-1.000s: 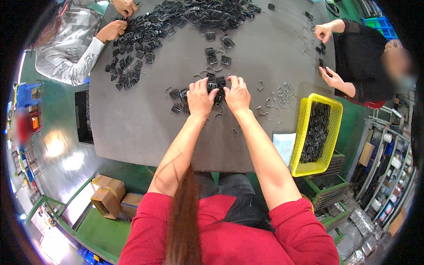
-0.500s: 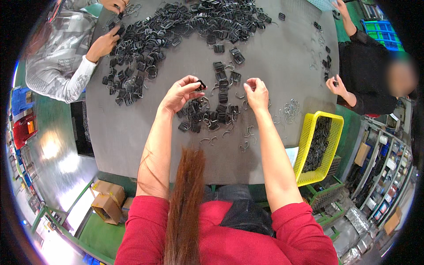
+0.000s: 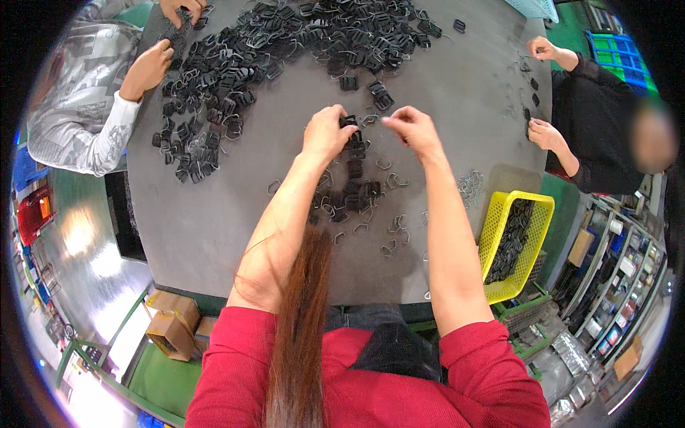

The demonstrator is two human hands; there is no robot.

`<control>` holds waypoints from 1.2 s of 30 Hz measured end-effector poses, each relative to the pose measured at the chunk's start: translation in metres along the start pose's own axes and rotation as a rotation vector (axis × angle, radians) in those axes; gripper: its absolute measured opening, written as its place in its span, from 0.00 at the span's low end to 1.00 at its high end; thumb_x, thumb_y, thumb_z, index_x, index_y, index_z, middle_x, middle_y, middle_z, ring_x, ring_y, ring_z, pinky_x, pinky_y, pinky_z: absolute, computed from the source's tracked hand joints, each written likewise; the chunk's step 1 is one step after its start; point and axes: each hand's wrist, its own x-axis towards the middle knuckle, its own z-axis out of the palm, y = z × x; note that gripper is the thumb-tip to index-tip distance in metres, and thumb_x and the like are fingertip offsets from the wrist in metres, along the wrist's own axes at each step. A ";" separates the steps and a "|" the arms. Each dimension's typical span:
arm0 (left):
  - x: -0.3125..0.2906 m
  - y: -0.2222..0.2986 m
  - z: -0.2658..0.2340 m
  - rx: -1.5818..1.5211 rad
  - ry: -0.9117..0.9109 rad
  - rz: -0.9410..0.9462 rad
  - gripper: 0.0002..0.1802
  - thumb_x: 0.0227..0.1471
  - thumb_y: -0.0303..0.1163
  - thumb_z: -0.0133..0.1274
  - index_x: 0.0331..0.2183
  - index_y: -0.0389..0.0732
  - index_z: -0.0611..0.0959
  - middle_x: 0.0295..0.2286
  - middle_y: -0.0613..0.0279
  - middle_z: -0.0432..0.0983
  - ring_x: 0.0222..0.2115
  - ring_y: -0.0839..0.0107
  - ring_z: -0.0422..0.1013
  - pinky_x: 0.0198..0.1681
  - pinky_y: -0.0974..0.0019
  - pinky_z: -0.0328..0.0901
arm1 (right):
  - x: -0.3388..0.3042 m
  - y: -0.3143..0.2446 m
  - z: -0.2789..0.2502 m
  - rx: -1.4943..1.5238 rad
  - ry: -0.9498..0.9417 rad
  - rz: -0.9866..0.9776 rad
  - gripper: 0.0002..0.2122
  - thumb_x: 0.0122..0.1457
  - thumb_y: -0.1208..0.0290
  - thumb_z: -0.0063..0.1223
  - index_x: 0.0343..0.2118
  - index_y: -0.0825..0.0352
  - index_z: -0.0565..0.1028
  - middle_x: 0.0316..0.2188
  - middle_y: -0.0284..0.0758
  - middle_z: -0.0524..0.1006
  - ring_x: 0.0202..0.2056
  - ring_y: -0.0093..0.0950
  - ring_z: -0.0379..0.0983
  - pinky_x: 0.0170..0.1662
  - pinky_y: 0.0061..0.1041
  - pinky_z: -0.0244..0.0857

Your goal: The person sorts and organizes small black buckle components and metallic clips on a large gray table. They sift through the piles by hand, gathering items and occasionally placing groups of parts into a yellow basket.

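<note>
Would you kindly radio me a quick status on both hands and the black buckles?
Left hand at the far end of the black buckles' row, firm hold unclear; right hand raised just right, contents unclear; loose metal hooks scattered right of row.

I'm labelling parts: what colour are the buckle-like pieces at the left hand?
Black; the buckle-like pieces at the left hand show best in the head view.

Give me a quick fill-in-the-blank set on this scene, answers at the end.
1. The left hand touches pieces coloured ____.
2. The basket beside the right forearm is coloured ____.
3. The wearer's sleeves are coloured ____.
4. The co-worker in black is on the ____ side of the table.

Missing words: black; yellow; red; right.
</note>
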 end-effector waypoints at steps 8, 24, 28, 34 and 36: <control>-0.077 -0.045 -0.074 -1.303 -0.266 -0.335 0.05 0.50 0.31 0.54 0.31 0.44 0.76 0.30 0.68 0.74 0.32 0.75 0.73 0.26 0.75 0.69 | -0.046 0.006 0.071 -0.403 0.132 -0.143 0.14 0.44 0.61 0.62 0.28 0.65 0.74 0.23 0.32 0.75 0.27 0.27 0.72 0.30 0.26 0.63; -0.033 -0.017 -0.030 -0.490 -0.220 -0.136 0.15 0.42 0.39 0.61 0.29 0.40 0.78 0.21 0.70 0.71 0.22 0.80 0.65 0.22 0.75 0.59 | -0.072 0.007 0.104 -0.636 0.232 0.064 0.16 0.38 0.60 0.67 0.26 0.63 0.75 0.30 0.38 0.77 0.36 0.37 0.74 0.38 0.37 0.67; -0.098 -0.052 -0.104 -1.214 -0.378 -0.197 0.08 0.52 0.30 0.50 0.36 0.39 0.75 0.35 0.60 0.73 0.40 0.71 0.71 0.33 0.72 0.71 | -0.062 0.017 0.080 -0.286 -0.083 0.069 0.12 0.40 0.66 0.64 0.26 0.64 0.74 0.21 0.34 0.76 0.27 0.29 0.74 0.29 0.28 0.66; -0.137 -0.081 -0.063 -0.463 0.124 -0.288 0.14 0.45 0.42 0.58 0.28 0.40 0.80 0.21 0.69 0.73 0.26 0.74 0.70 0.26 0.71 0.63 | -0.097 -0.005 0.043 0.718 -0.652 0.092 0.06 0.53 0.68 0.54 0.30 0.62 0.71 0.29 0.30 0.73 0.26 0.17 0.70 0.20 0.13 0.54; -0.146 -0.063 -0.042 -0.081 0.127 -0.229 0.15 0.42 0.41 0.60 0.29 0.40 0.80 0.22 0.63 0.74 0.26 0.72 0.70 0.31 0.67 0.64 | -0.095 -0.013 0.057 0.668 -0.595 0.089 0.07 0.55 0.65 0.51 0.31 0.62 0.72 0.27 0.29 0.73 0.26 0.17 0.70 0.20 0.13 0.54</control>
